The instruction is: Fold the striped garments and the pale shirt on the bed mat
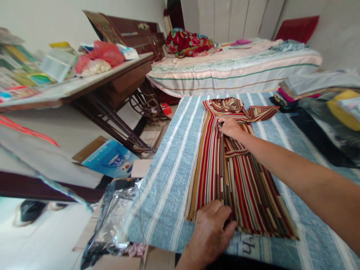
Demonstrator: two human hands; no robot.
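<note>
A striped dress (208, 165) in red, tan, black and cream lies flat along a blue-and-white striped cloth (165, 168). Its gathered top points away from me, with a tie or sleeve stretched out to the right. My right hand (230, 127) reaches over the dress and pinches the fabric near the waist. At the near hem, my left hand (210, 228) has its fingers curled onto the fabric edge. The left fingertips are partly hidden. A loose striped band crosses the dress just below my right hand.
Folded clothes (323, 90) are piled on the right. Beyond is a bed (233, 71) with a red floral quilt (188, 41). On the left, a sewing-machine table (112, 75) holds bags and boxes. A blue carton (112, 159) and plastic wrapping (115, 217) lie below.
</note>
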